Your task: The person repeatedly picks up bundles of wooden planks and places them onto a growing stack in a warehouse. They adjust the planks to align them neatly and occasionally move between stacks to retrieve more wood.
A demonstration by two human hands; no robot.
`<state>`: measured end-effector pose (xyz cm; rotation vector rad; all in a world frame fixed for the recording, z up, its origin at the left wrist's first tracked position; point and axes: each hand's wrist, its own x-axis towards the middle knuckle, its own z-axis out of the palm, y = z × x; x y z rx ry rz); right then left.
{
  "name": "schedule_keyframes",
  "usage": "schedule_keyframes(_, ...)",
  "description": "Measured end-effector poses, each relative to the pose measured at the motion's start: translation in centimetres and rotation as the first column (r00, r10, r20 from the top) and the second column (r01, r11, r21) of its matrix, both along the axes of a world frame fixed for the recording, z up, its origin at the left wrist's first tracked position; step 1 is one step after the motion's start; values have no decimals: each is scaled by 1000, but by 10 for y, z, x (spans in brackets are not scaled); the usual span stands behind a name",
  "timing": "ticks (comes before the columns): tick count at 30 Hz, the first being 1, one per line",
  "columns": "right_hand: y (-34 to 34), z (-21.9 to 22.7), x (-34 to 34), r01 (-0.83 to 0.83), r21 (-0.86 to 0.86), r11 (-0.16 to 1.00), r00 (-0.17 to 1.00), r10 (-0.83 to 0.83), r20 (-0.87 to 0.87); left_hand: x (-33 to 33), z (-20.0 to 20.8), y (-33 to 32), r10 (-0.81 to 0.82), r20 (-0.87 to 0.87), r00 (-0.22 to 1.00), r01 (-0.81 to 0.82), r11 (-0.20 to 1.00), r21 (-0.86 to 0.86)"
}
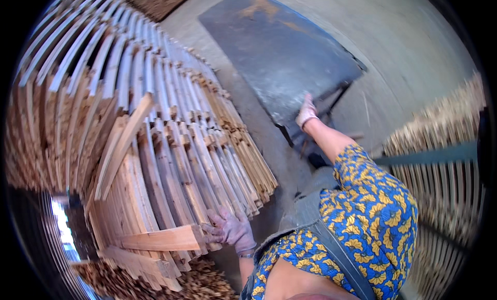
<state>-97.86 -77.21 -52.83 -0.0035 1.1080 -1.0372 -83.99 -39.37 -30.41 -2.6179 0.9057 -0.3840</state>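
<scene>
My left hand (pixel 234 230), in a pale work glove, is at the front ends of a big stack of wooden strips (pixel 171 165). Its fingers are apart, the tips by the end of a loose wooden board (pixel 163 239) that lies crosswise on the stack. I cannot tell whether they press on it; nothing is gripped. Stretched out to the other side, my right hand (pixel 307 113), also gloved, is at the near edge of a dark metal-topped table (pixel 290 56). Its fingers are extended, and no object shows in it.
Two loose strips (pixel 124 144) lean across the stack at the left. Sawdust (pixel 259 7) lies on the table's far end. More stacked wood (pixel 440 124) stands at the right, behind a greenish metal bar (pixel 429 155). Wood pieces (pixel 196 279) are heaped at the lower left.
</scene>
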Motion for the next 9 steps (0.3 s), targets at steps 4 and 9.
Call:
schedule_keyframes(4, 67, -14, -8, 23, 28, 999, 990, -19, -140, 14, -16, 28, -272, 0, 962, 272, 962, -23)
schedule_keyframes(9, 132, 3, -11, -64, 193, 979, 934, 127, -334, 19, -14, 39, -388, -43, 921, 388, 922, 4)
